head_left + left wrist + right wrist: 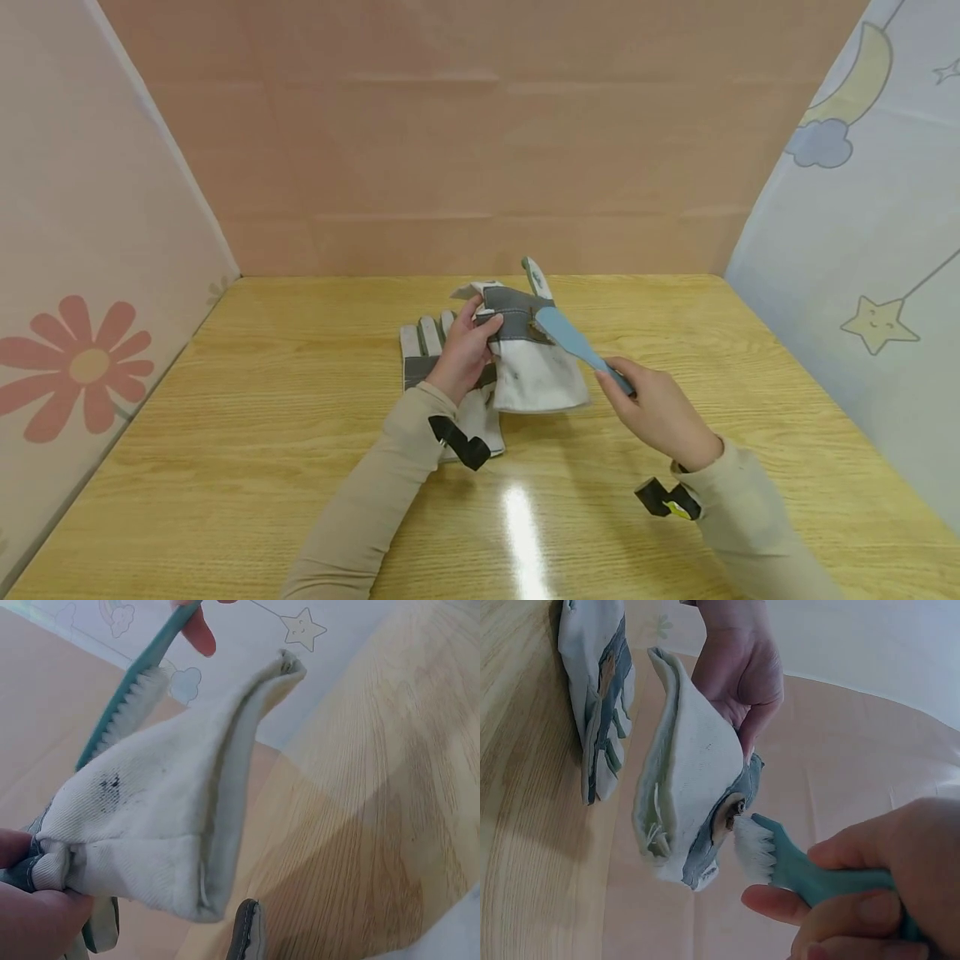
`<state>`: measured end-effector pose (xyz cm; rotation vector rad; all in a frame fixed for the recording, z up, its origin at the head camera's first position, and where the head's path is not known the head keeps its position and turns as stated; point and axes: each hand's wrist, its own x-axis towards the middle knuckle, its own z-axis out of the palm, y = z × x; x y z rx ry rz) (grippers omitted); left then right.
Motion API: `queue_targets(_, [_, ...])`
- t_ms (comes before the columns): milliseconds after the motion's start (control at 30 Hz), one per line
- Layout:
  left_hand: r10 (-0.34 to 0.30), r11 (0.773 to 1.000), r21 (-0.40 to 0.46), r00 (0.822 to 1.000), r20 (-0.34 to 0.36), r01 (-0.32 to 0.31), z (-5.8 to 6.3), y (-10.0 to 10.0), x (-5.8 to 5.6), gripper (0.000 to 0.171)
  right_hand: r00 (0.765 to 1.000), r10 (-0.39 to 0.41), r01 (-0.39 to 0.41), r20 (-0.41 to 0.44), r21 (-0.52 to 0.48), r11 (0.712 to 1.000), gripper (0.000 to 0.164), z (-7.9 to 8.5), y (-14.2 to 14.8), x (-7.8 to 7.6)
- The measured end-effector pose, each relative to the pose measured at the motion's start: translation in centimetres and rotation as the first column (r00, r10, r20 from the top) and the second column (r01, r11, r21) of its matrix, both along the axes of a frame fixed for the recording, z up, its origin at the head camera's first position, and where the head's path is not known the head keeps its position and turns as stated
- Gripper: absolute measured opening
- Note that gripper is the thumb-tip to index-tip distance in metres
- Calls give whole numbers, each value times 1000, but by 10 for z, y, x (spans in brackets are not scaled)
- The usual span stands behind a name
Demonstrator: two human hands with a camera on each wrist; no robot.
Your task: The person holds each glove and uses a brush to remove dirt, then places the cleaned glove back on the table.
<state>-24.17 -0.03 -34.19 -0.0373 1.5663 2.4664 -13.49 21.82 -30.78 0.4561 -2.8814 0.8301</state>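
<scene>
My left hand [467,354] pinches a white and grey work glove [536,375] by its grey band, holding it up off the table with the open cuff toward me. A dark smudge marks the cuff in the left wrist view. My right hand [660,408] grips a blue brush [573,337] by its handle. In the right wrist view the white bristles [755,849] meet a brown and black patch [726,817] on the glove's grey band. A second matching glove [480,425] lies flat on the table, partly under my left hand.
The wooden table [247,417] runs back to a plain pinkish wall panel [480,167]. Side panels printed with a flower [88,365] and a star [879,325] stand left and right. Black camera mounts [459,442] sit on both wrists.
</scene>
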Motion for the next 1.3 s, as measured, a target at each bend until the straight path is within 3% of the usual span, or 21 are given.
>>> queue_targets(300, [-17,1000,-16,1000,-3,17,1,0,2,54,998,0,-4,-62,-59,998,30,4,-8,-3])
queue_targets(667, [-1,1000,12,1000,13,1,0,-4,2,55,999,44,-45,-32,-25,999,23,-5,-6,3])
queue_targets(933, [-3,1000,-27,1000,4,3,0,-2,2,53,998,2,-7,-68,-66,998,28,2,-4,2])
queue_targets(1100, [-35,999,-2,999,-18,35,1,0,4,55,998,17,-21,-63,-58,998,29,2,-10,-3])
queue_targets(1300, [-4,1000,15,1000,1,4,3,-3,3,55,998,32,-32,-50,-15,999,25,-1,-9,-2])
